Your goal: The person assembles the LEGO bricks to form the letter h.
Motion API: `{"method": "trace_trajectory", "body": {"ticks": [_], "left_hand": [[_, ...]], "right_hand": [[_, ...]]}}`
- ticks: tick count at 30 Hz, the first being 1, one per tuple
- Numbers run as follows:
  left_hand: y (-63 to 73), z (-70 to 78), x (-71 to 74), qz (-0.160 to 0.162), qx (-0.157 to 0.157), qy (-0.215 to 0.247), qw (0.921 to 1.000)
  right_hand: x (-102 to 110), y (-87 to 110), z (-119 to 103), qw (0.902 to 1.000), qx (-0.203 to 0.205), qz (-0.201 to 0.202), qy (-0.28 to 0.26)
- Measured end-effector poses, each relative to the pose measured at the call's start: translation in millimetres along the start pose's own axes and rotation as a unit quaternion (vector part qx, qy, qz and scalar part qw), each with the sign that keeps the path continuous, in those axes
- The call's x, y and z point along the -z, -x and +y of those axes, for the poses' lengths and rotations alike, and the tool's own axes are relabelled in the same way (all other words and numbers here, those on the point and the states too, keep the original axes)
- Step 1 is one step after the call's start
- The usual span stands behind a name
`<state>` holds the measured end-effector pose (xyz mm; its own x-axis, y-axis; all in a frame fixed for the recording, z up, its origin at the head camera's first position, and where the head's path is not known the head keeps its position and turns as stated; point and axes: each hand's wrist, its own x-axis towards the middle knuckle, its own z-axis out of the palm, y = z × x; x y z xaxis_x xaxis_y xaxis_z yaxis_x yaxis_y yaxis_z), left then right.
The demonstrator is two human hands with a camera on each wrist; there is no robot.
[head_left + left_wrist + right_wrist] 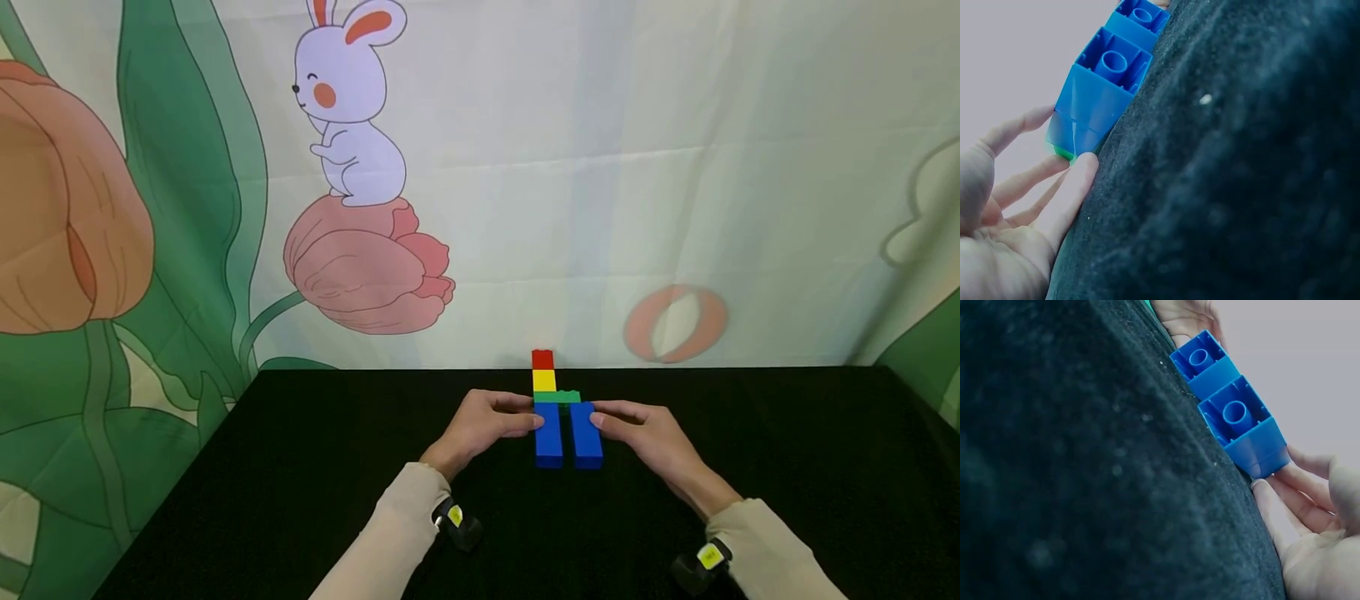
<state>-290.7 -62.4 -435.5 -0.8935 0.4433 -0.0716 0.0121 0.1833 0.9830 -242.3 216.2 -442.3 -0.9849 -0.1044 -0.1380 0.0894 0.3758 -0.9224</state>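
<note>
A figure of toy building bricks lies on the black cloth, hollow blue ends towards me. Two parallel blue legs, the left blue brick (548,442) and the right blue brick (587,442), have a narrow gap between them. They join a green brick (557,397), with a yellow brick (544,381) and a red brick (542,360) in line beyond its left end. My left hand (491,421) pinches the left leg near the green brick. From the other side my right hand (641,429) pinches the right leg. Both wrist views show the blue bricks' open undersides (1114,62).
Black cloth covers the table (300,500). Behind its far edge hangs a pale curtain (750,167) printed with a rabbit and tulips. Each wrist carries a strapped black camera, the left camera (463,530) and the right camera (693,573).
</note>
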Motion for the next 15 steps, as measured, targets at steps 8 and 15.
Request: {"method": "trace_trajectory", "body": {"ticks": [8, 15], "left_hand": [[0.0, -1.2, -1.9, 0.011, 0.005, -0.008, 0.9999], [1.2, 0.3, -2.1, 0.006, 0.004, 0.0, 1.0]], "right_hand": [[-1.9, -0.4, 0.6, 1.0, -0.004, 0.007, 0.003], [-1.7, 0.2, -0.6, 0.9999, -0.002, 0.011, 0.007]]}}
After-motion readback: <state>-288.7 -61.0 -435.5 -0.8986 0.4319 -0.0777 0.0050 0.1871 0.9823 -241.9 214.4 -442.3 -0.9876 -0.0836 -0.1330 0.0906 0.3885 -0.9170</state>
